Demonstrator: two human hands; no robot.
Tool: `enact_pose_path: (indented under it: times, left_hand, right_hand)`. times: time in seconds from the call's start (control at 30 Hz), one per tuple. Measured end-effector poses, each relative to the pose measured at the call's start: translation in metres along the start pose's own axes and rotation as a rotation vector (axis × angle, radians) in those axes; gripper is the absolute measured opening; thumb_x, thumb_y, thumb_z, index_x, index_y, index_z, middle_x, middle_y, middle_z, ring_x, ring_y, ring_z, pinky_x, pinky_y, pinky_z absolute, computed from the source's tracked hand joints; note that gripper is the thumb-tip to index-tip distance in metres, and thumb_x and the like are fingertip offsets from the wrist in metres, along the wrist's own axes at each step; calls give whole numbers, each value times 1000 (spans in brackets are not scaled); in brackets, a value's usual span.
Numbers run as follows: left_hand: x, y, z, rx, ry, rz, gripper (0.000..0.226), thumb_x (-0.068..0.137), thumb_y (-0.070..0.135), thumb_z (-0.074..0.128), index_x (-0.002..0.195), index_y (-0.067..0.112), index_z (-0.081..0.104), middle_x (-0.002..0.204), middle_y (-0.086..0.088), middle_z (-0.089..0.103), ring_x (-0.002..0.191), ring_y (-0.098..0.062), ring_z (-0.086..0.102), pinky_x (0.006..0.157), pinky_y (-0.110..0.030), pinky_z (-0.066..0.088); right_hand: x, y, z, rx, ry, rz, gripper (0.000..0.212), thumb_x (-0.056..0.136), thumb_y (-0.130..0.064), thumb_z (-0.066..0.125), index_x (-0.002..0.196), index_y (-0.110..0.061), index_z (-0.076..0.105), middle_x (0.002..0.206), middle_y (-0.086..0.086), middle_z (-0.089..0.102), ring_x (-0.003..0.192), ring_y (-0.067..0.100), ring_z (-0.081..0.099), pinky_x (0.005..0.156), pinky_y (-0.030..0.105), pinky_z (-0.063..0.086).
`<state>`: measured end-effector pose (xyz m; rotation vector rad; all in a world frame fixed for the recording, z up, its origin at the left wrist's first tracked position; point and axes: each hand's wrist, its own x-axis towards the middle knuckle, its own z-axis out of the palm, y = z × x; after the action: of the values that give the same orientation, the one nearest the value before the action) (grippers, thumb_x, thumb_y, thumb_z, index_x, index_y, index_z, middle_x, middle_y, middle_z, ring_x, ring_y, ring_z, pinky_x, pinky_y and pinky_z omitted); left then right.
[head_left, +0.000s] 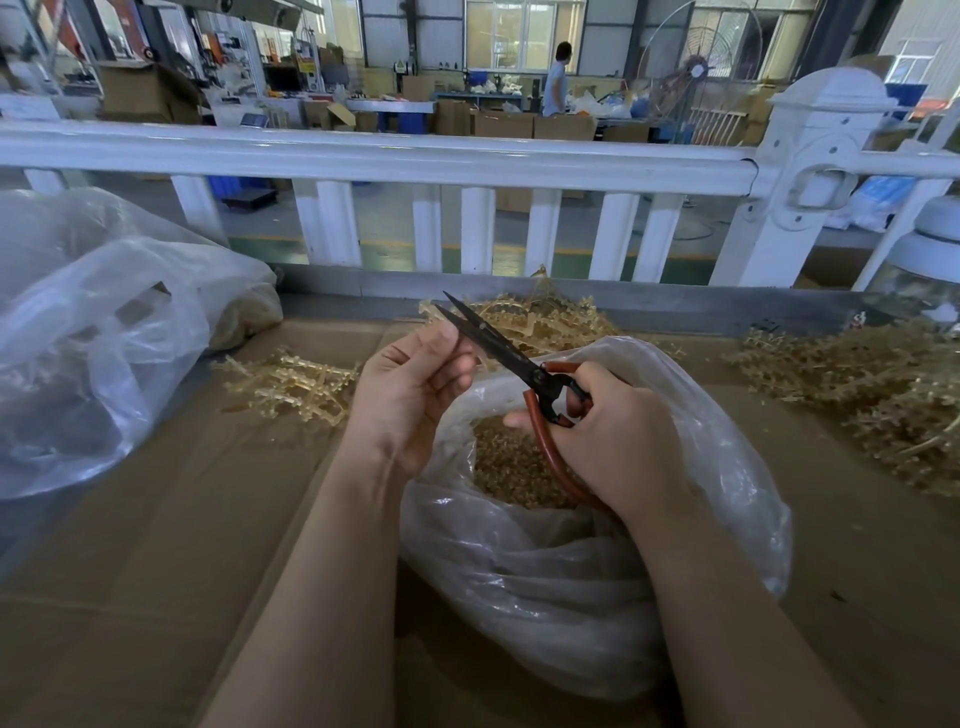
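Plenty left to snip!
Over the part-filled bag (701, 415) the right hand (613, 431) grips the scissors (493, 343); the left hand (415, 384) pinches a sprue strip (483, 361) in its fingers (447, 338) at the open blades; uncut heaps (883, 395) wait on the bench (156, 545).

A white railing (363, 153) stood behind the cardboard (130, 545); a clear bag (93, 338) lay left, a yellowish heap (883, 395), possibly plastic offcuts, right.

We hold scissors (498, 345) over bag (571, 571).
Right hand (618, 436) grips handles; left hand (410, 384) pinches amber strip (485, 364) at blades.
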<state>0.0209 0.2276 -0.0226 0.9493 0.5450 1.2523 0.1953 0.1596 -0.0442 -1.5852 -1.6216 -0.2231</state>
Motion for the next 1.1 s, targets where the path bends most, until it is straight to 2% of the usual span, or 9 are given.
enact_pose_path:
  times: [0.17,0.3,0.47,0.73,0.93,1.1]
  left_hand:
    - [0,-2,1,21,30,30,17,76,19,70,86,5,68,72,-1,70,64,-7,62,68,-18,54]
    - [-1,-3,3,90,-25,94,9,78,16,68,77,8,64,69,-1,64,66,-9,58,72,-20,52]
    - [0,-6,4,200,-63,131,8,92,0,57,85,2,60,72,-6,57,67,-9,54,71,-20,49]
    - [1,-8,3,252,-96,132,13,91,-4,55,81,3,61,68,-2,57,67,-11,51,72,-23,45]
    - [0,-7,4,178,-130,126,6,80,9,64,79,4,62,68,-2,57,65,-10,51,69,-19,46]
    - [1,-8,4,179,-164,124,9,81,11,63,80,3,59,68,-1,56,65,-9,50,71,-21,44]
  right_hand:
    - [-1,0,0,-15,26,15,66,68,-85,50,76,-20,57,65,-17,54,58,4,54,54,28,52]
    - [1,-2,-2,-54,24,26,76,70,-88,44,96,-20,65,80,-18,59,70,5,59,64,29,58]
    - [1,-3,-4,-13,-41,54,82,67,-90,41,108,-24,65,92,-14,66,82,6,64,71,30,59]
    - [2,-4,-5,-38,-24,31,77,69,-88,42,101,-23,65,85,-17,61,74,3,57,67,27,57]
    - [0,-3,-3,-69,44,2,68,72,-85,49,88,-21,65,74,-20,55,64,1,53,60,16,47]
    - [-1,-1,-2,-44,64,-11,68,74,-84,52,92,-21,67,73,-20,54,63,0,51,59,11,42]
